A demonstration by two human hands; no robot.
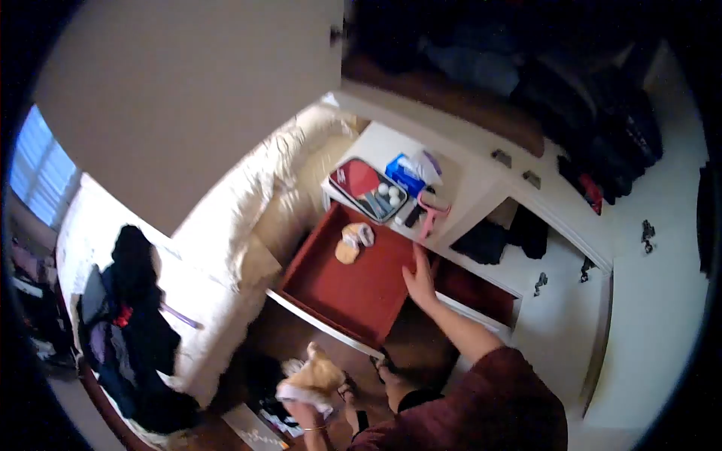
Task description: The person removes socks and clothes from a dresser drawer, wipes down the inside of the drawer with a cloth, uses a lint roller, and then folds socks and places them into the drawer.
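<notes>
My left hand (304,415) is low in the view, closed on a peach and white cloth item (314,377); its exact kind is unclear. Above and ahead is a pulled-out drawer (320,289) with a red-brown inside and a white front. A smaller peach and white cloth piece (353,242) lies in it near the back. My right hand (419,276) is at the drawer's right side, fingers stretched out and holding nothing. Whether it touches the drawer's edge I cannot tell.
On the white cabinet top are a table-tennis set (368,188), a blue tissue box (406,174) and a pink-handled tool (432,216). Dark clothes (131,323) lie on the bed (207,331) at left. A second drawer (474,293) stands partly out at right, below dark clothes in an open cupboard.
</notes>
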